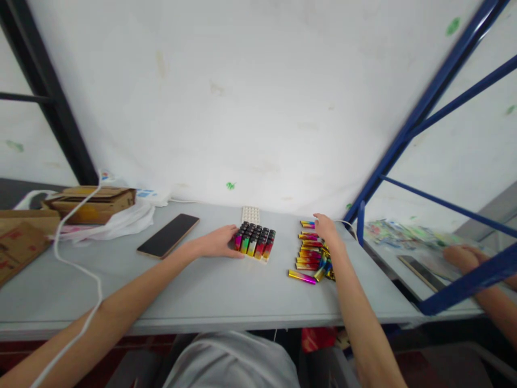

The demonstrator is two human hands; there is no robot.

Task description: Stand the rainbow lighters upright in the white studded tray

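My left hand [221, 242] rests at the left side of a block of upright lighters [254, 241] with black tops and bright gradient bodies. Its fingers curve around the back-left and its thumb lies along the front-left. Beneath the lighters, the corner of a white holder tray [264, 261] shows. On the right, my right hand [324, 228] is at the far end of a column of shiny gradient-coloured tubes [309, 252], lighter-sized and lying flat. Its index finger is stretched out beside the farthest tube [307, 223]; its thumb is hidden. Further tubes are heaped partly behind my right forearm.
A white gridded tray [251, 214] lies behind the lighters, near the wall. At left are a dark phone [168, 235], a white plastic bag [121, 222], cardboard boxes [91, 205] and a hanging white cable [97, 280]. A blue metal frame [398, 143] borders the desk's right side.
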